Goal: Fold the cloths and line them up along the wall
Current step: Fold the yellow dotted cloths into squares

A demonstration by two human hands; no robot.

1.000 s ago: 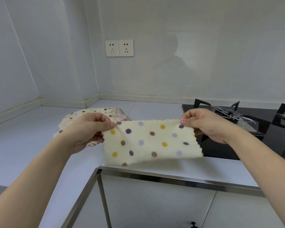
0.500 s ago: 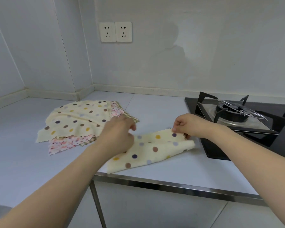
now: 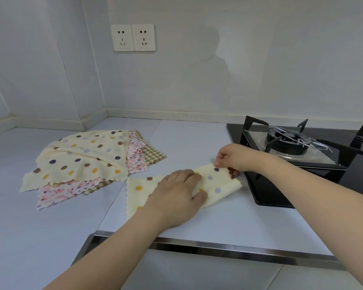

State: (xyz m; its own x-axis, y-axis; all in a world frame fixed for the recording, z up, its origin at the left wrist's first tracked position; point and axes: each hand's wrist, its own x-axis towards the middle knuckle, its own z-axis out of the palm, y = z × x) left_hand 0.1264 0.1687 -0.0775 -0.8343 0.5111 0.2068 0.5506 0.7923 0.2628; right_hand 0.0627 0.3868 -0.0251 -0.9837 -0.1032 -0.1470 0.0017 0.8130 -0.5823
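Note:
A cream polka-dot cloth (image 3: 215, 184) lies on the white counter near the front edge, its right end lifted and curled over. My right hand (image 3: 234, 156) pinches that end's far corner between thumb and fingers. My left hand (image 3: 177, 195) lies palm down on the cloth's middle and hides much of it. To the left lies a loose pile: another cream polka-dot cloth (image 3: 82, 158) on top, a pink floral cloth (image 3: 63, 190) under it, and a green checked cloth (image 3: 153, 154) showing at the edges.
A black gas stove (image 3: 302, 162) with raised pan supports sits right beside the cloth's right end. The counter (image 3: 193, 130) runs back to the wall, which carries a double socket (image 3: 134, 37). A steel edge (image 3: 218, 246) marks the counter's front.
The cloth, held up stretched between both hands a second ago, came down onto the counter. My left hand now presses it flat while my right hand turns the right end over leftward.

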